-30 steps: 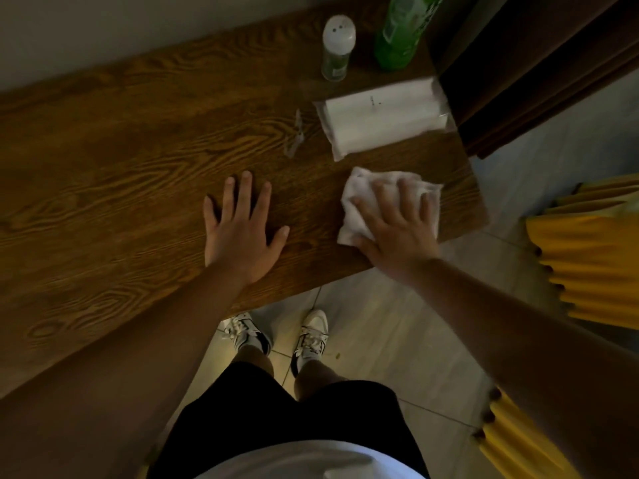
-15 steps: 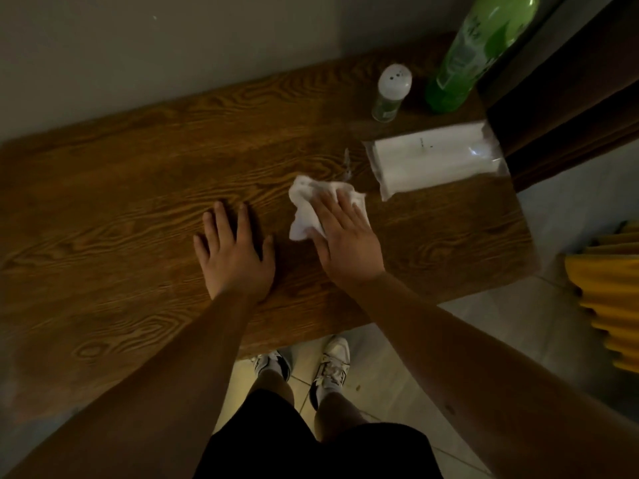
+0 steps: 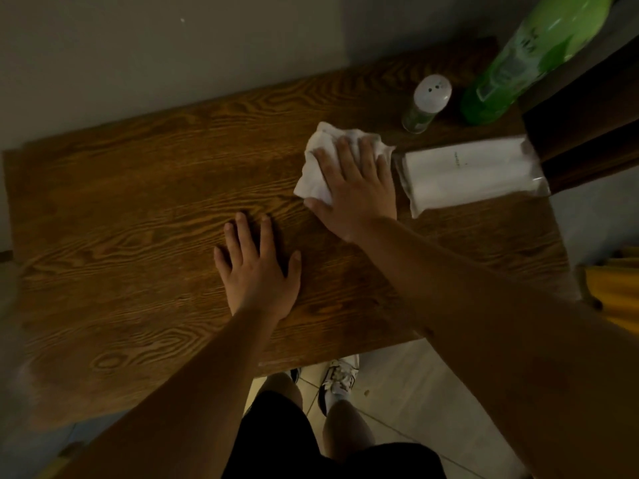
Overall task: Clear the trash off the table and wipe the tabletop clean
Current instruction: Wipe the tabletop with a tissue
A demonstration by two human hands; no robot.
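White cloth (image 3: 320, 164), crumpled, lying on the wooden table (image 3: 121, 236) toward its far right part, pressed flat under the right hand (image 3: 356, 191). Right hand with fingers spread and palm down on the cloth, not curled around it. Just to the right of the cloth, a pack of white tissues in clear plastic (image 3: 470, 174), its left end nearly touching the cloth; impossible to tell if really touching. Beyond the cloth, toward the wall, a small shaker with white cap (image 3: 427, 103), standing upright, near but apart from the cloth. Farther right of the shaker, a green bottle (image 3: 525, 60), also near the table's far edge. Nearer than the cloth and to its left, the left hand (image 3: 257, 271), open, flat on the bare wood, fingers apart, holding nothing. Below the table's near edge, tiled floor and white shoes (image 3: 340, 378). At the far right, something yellow (image 3: 615, 292), partly out of frame.
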